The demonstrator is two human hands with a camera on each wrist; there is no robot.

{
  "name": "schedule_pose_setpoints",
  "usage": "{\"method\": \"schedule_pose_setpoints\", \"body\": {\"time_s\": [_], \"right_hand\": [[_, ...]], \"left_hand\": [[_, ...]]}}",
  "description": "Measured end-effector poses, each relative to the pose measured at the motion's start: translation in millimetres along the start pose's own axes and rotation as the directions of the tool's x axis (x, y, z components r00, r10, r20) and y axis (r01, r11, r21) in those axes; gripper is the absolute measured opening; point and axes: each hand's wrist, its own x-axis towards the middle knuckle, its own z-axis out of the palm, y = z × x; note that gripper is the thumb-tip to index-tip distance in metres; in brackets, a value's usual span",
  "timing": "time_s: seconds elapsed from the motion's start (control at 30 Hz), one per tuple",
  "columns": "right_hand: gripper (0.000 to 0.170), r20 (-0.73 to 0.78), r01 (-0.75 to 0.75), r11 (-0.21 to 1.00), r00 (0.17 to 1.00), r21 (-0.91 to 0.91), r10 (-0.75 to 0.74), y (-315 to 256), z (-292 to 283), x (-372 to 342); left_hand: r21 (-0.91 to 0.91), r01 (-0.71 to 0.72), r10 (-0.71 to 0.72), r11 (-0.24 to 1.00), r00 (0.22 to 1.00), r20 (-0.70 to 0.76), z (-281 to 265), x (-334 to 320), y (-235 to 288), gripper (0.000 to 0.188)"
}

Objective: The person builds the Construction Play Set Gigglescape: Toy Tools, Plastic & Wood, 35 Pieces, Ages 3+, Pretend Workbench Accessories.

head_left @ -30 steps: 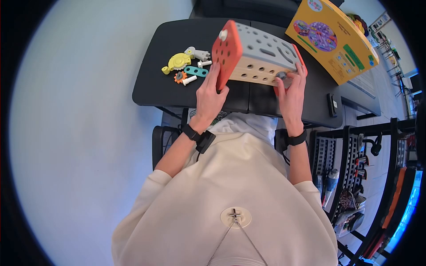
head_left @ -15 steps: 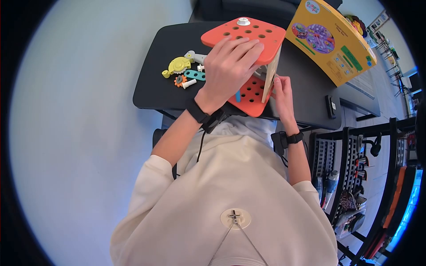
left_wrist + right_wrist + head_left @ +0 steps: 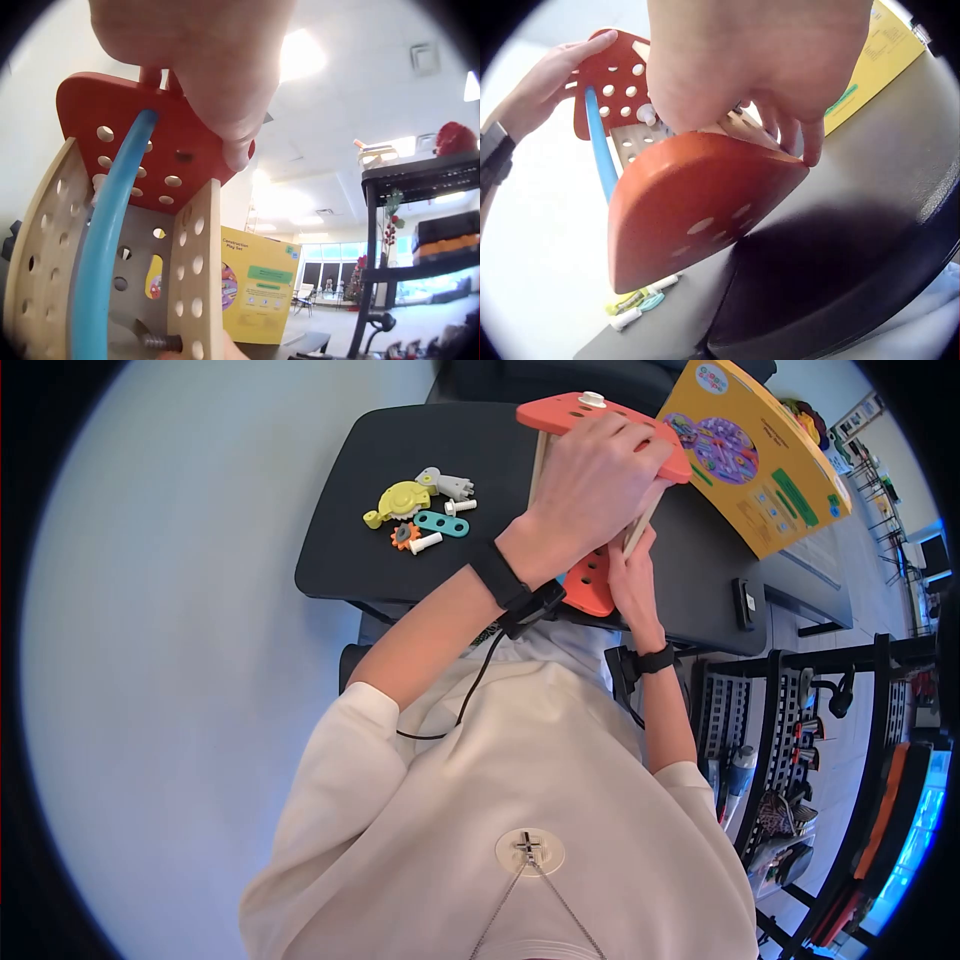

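Observation:
A toy toolbox (image 3: 540,414) with red end panels, pale wooden sides and a blue handle (image 3: 116,225) stands on end, tilted, over the table. My left hand (image 3: 595,485) grips its upper red panel, fingers over the outer face and thumb at the edge. Lower down, my right hand (image 3: 634,585) holds the box by a wooden side near the lower red panel (image 3: 697,187), fingers curled and partly hidden. A white bolt (image 3: 593,400) sits in the upper panel. Inside, a grey screw (image 3: 161,342) pokes through a wooden side near the right hand.
Left on the black table (image 3: 340,560) lie a yellow piece (image 3: 402,500), a grey piece (image 3: 455,487), a teal strip (image 3: 440,523), an orange gear (image 3: 403,537) and white bolts (image 3: 426,544). A yellow carton (image 3: 770,470) stands behind right; a small black object (image 3: 744,603) lies near the right edge.
The toolbox has swung from lying lengthwise to standing on end, then shifted right. My left hand has moved from its left end up over the raised panel; my right hand stays low beside it.

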Motion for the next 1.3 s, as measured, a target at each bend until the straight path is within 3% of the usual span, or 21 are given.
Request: {"method": "schedule_pose_setpoints", "body": {"time_s": [0.03,0.13,0.2,0.23,0.27,0.33,0.37,0.43,0.47,0.53,0.57,0.8,0.87,0.93,1.0,1.03,1.13,1.2,1.23,1.3], "right_hand": [[0.061,-0.022,-0.003,1.000,1.000,-0.007,0.003,0,-1,0],[0.054,-0.053,0.011,1.000,0.999,-0.027,-0.013,11,-2,3],[0.049,-0.063,0.026,0.999,0.998,-0.035,-0.028,10,-2,2],[0.045,-0.031,-0.051,0.999,0.998,0.014,0.051,0,-8,-2],[0.041,0.004,-0.129,0.990,0.992,0.061,0.129,-4,-10,-4],[0.037,0.000,-0.127,0.987,0.992,0.098,0.128,-1,-8,-5],[0.036,-0.021,-0.075,0.995,0.997,0.072,0.076,0,-8,-5],[0.036,-0.042,-0.023,0.999,0.999,0.046,0.025,1,-6,-7],[0.035,-0.020,-0.025,0.998,0.999,0.057,0.026,1,-6,-7],[0.035,0.004,-0.024,0.998,1.000,0.066,0.024,1,-5,-8],[0.034,-0.002,0.001,0.997,1.000,0.073,-0.001,0,-3,-9],[0.037,-0.001,0.074,0.997,0.997,0.009,-0.074,8,-2,-5],[0.038,-0.002,0.076,0.997,0.997,0.012,-0.076,10,-2,-4],[0.039,-0.006,0.074,0.997,0.997,0.020,-0.074,11,-3,-4],[0.041,-0.014,0.099,0.995,0.995,-0.003,-0.099,10,-4,-5],[0.041,-0.017,0.094,0.996,0.995,-0.002,-0.094,10,-4,-5],[0.043,0.009,0.081,0.997,0.997,0.011,-0.081,12,-4,-3],[0.044,0.015,0.078,0.997,0.997,0.008,-0.078,13,-4,-3],[0.044,0.012,0.080,0.997,0.997,0.007,-0.080,14,-4,-2],[0.044,0.020,0.074,0.997,0.997,0.012,-0.074,17,-4,-2]], "left_hand": [[-0.111,-0.018,0.021,0.994,1.000,0.022,-2,1,-2,0.040],[-0.099,-0.050,0.044,0.994,0.997,-0.060,-26,-15,-11,0.041],[-0.220,0.052,-0.071,0.974,0.994,-0.079,-31,-38,-26,0.036],[-0.257,0.102,-0.126,0.961,0.989,-0.079,-38,-45,-29,0.033],[-0.295,0.340,-0.369,0.893,0.928,-0.045,-45,-85,-55,0.029],[-0.118,0.603,-0.599,0.789,0.797,0.073,-59,-128,-84,0.028],[-0.031,0.625,-0.619,0.780,0.778,0.106,-61,-157,-106,0.029],[0.161,0.739,-0.752,0.654,0.612,0.247,-63,-209,-142,0.031],[0.163,0.738,-0.751,0.655,0.612,0.247,-63,-220,-150,0.031],[0.257,0.808,-0.838,0.530,0.450,0.309,-64,-234,-157,0.035],[0.303,0.782,-0.828,0.544,0.442,0.345,-63,-239,-160,0.040],[0.336,0.749,-0.813,0.571,0.462,0.353,-53,-250,-162,0.040],[0.317,0.751,-0.812,0.580,0.499,0.303,-55,-247,-158,0.039],[0.275,0.767,-0.812,0.580,0.519,0.267,-61,-234,-149,0.037],[0.035,0.865,-0.837,0.501,0.473,0.275,-75,-199,-126,0.039],[0.036,0.864,-0.835,0.503,0.474,0.280,-79,-184,-112,0.039],[-0.122,0.629,-0.568,0.768,0.756,0.326,-82,-142,-60,0.037],[-0.172,0.421,-0.351,0.890,0.876,0.330,-65,-131,-38,0.033],[-0.173,0.419,-0.349,0.891,0.878,0.327,-57,-125,-31,0.033],[-0.133,0.141,-0.072,0.981,0.903,0.423,-39,-113,-24,0.030]]}}
